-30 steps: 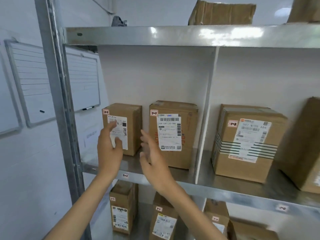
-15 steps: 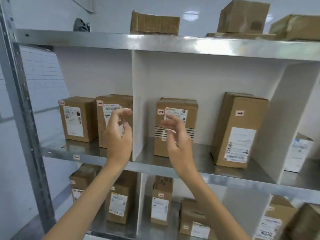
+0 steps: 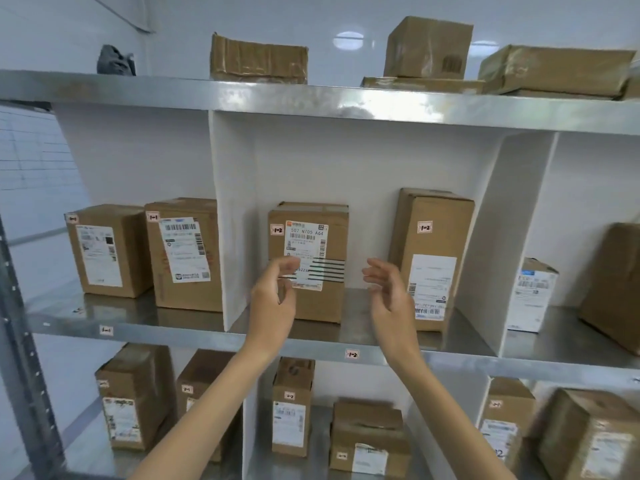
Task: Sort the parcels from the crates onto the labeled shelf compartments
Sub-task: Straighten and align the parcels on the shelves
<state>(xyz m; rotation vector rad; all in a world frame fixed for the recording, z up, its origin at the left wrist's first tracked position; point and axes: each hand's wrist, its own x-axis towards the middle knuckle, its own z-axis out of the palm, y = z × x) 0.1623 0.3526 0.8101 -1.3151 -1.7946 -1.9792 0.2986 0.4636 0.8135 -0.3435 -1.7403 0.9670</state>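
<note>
the left hand (image 3: 273, 303) and the right hand (image 3: 391, 299) are released, empty, fingers loosely bent; a box (image 3: 336, 240) stands just behind the left hand.

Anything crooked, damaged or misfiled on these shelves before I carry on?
Mostly tidy. The striped box and tall box in bay 1-2 stand upright, tags matching. One oddity: the flat box on the top shelf looks crumpled.
</note>
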